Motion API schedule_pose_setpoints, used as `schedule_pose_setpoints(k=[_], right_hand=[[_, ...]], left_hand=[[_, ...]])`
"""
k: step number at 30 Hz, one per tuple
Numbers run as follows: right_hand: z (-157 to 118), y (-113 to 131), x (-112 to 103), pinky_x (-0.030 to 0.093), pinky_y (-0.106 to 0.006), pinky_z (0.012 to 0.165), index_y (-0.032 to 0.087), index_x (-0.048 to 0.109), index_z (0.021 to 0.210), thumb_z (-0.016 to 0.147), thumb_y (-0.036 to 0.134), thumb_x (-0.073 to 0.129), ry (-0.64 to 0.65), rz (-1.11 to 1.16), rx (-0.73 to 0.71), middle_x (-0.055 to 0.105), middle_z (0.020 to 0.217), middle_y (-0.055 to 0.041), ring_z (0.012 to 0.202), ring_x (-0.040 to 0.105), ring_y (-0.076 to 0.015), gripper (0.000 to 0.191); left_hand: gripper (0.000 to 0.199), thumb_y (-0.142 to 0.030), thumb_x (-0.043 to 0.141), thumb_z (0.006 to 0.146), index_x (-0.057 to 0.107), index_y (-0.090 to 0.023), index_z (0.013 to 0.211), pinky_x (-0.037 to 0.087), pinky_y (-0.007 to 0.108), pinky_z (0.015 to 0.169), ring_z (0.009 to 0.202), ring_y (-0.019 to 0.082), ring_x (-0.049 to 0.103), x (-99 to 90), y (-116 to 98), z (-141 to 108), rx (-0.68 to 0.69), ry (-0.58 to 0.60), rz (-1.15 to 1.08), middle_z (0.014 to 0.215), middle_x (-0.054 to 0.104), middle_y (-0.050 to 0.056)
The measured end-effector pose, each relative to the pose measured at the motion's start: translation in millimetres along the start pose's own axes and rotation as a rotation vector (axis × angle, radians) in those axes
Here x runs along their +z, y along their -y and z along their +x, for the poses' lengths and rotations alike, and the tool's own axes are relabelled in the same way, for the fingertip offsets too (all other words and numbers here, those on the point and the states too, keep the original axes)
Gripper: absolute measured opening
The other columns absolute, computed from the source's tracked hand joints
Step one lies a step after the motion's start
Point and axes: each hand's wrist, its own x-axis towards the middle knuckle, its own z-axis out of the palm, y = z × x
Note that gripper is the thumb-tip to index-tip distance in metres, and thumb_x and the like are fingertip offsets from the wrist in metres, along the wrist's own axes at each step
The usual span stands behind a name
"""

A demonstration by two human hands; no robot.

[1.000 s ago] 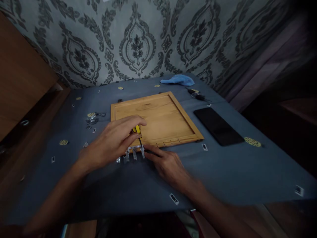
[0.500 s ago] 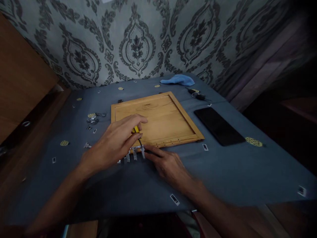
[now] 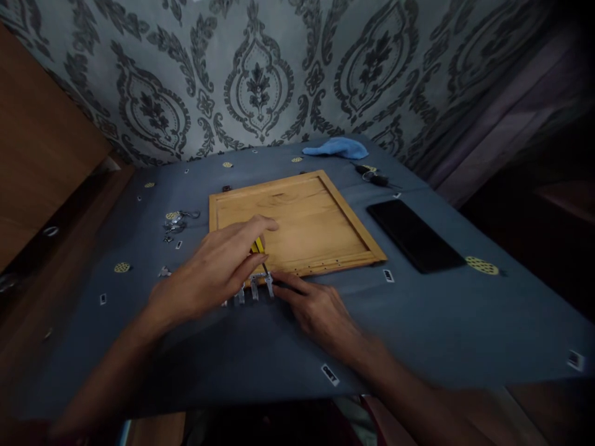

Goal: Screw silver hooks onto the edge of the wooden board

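Observation:
A shallow framed wooden board (image 3: pixel 302 217) lies on the table with a row of small holes along its near edge. My left hand (image 3: pixel 209 263) is closed around the yellow handle of a screwdriver (image 3: pixel 258 246), its thin shaft pointing down at the near edge. Beneath the tip, a silver metal hook (image 3: pixel 269 285) sits against that edge, and the fingers of my right hand (image 3: pixel 320 310) press at its right side. To its left, another metal hook (image 3: pixel 254 288) hangs in the same row, partly hidden farther along by my left hand.
Loose metal hooks (image 3: pixel 175 222) lie left of the board. On the right are a black phone (image 3: pixel 413 235) and dark tools or keys (image 3: pixel 374 178). A blue cloth (image 3: pixel 337 148) rests at the back by the patterned wall (image 3: pixel 260 80). A wooden cabinet (image 3: pixel 41 136) borders the left.
The view has shifted very slightly. Both hands stay at the same hook, with the screwdriver's yellow handle turned a little in my left fingers.

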Motion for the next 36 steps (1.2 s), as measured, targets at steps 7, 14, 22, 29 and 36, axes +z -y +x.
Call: schedule_pose_setpoints(k=[7,14,22,29,36], right_hand=[[0.6,0.3,1.3,0.065,-0.034,0.084,0.024,0.074,0.131,0.088,-0.003,0.055,-0.017,-0.014,-0.005,0.071,0.139,-0.0096,0.102,0.079,-0.0243,0.054],[0.5,0.4,0.1,0.065,-0.033,0.086,0.027,0.073,0.132,0.086,-0.004,0.054,0.002,-0.002,0.017,0.070,0.140,-0.0075,0.104,0.078,-0.0234,0.059],[0.3,0.4,-1.4,0.064,-0.032,0.084,0.026,0.073,0.131,0.085,-0.004,0.057,0.002,0.012,0.007,0.070,0.140,-0.0087,0.102,0.078,-0.0232,0.058],[-0.2,-0.7,0.4,0.065,-0.034,0.084,0.023,0.073,0.131,0.084,-0.006,0.057,-0.008,0.015,-0.002,0.070,0.140,-0.0093,0.103,0.078,-0.0244,0.057],[-0.2,0.8,-0.7,0.065,-0.034,0.084,0.024,0.074,0.129,0.085,-0.005,0.057,0.000,0.003,0.011,0.070,0.140,-0.0102,0.102,0.079,-0.0247,0.055]], left_hand=[[0.013,-0.020,0.058,0.102,0.057,-0.018,0.115,0.057,0.030,0.082,0.099,0.020,0.071,6.2,-2.4,5.5,0.033,-0.108,0.013,0.110,0.071,0.005],[0.027,-0.011,0.054,0.101,0.055,-0.020,0.127,0.057,0.029,0.089,0.103,0.018,0.070,3.8,-0.3,3.1,0.073,-0.106,-0.059,0.111,0.071,0.004],[0.033,-0.014,0.048,0.103,0.053,-0.021,0.134,0.056,0.029,0.094,0.105,0.018,0.070,-8.0,1.9,0.2,0.123,-0.017,-0.076,0.118,0.071,0.005],[0.032,-0.014,0.051,0.102,0.053,-0.019,0.133,0.056,0.027,0.091,0.105,0.018,0.070,-19.0,0.3,-0.9,0.113,-0.034,-0.063,0.114,0.071,0.005],[0.031,-0.013,0.048,0.103,0.053,-0.019,0.133,0.056,0.028,0.095,0.109,0.017,0.069,-8.0,0.2,0.0,0.131,-0.007,-0.082,0.119,0.071,0.006]])
